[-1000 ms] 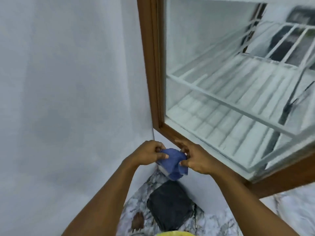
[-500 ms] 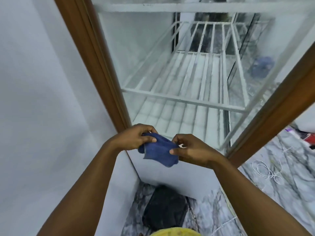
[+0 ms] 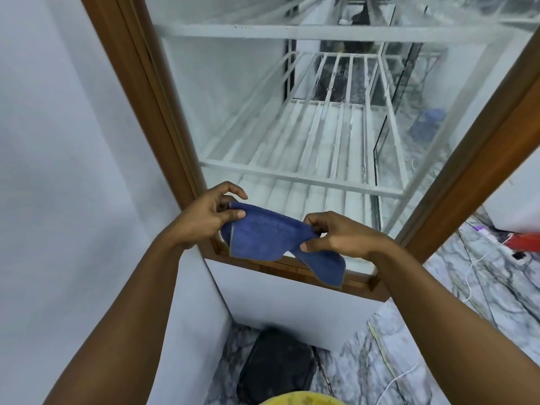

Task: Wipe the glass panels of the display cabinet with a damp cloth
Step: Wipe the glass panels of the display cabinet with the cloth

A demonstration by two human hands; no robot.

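A: Cloth status? A second ago it was a tight blue wad between both hands.

B: Now opened out. The cloth (image 3: 267,236) is stretched between the hands at lower centre of frame, with one corner hanging down below the right hand (image 3: 339,236). The hands sit further apart than they did.

A: Grip?

B: The left hand (image 3: 204,219) pinches the cloth's left edge between thumb and fingers, forefinger arched clear above. The right hand pinches the other end, thumb underneath. Both hold fabric only.

A: Contact with the glass?

B: None seen. The cloth is held in front of the lower edge of the glass panel (image 3: 257,118), just above the bottom rail of the wooden frame (image 3: 140,92). Wire shelves (image 3: 295,178) show through the pane, which looks streaky.

A: Reading for the task?

B: Likely preparation: spreading the cloth into a flat wiping face. The view has also swung square onto this panel, so it is probably the next one wiped. A dark bag (image 3: 277,366) lies on the marble floor (image 3: 455,325) below.
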